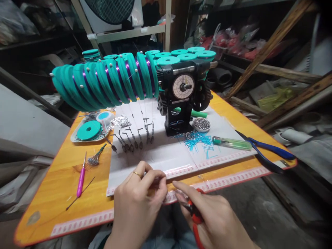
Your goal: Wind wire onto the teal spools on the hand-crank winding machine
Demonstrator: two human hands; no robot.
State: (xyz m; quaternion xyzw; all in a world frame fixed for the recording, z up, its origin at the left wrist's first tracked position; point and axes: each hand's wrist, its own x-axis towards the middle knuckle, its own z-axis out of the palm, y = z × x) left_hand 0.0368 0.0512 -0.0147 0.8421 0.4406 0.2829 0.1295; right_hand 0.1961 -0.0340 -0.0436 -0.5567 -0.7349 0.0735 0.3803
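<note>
At the table's front edge, my left hand [141, 199] wears a ring and pinches thumb and fingertips together. Whatever lies in that pinch is too small to make out. Just to its right, my right hand [212, 211] is wrapped round red-handled pliers [196, 218], their dark jaws pointing toward my left hand. Beyond my hands stands a black winding machine [178, 100] with a dial, carrying a row of teal foam spools [103, 83] wound with purple line and stuck with white-headed pins. Several dark fishing weights [131, 147] hang from thin lines below the spools.
A white board [160, 157] lies on the orange table [52, 204]. A magenta-handled hook tool [81, 181] and a tray [74, 138] are at left. At right lie blue tube pieces [198, 140], a dish of metal bits [201, 124], a green cutter [232, 143] and blue-handled pliers [272, 148].
</note>
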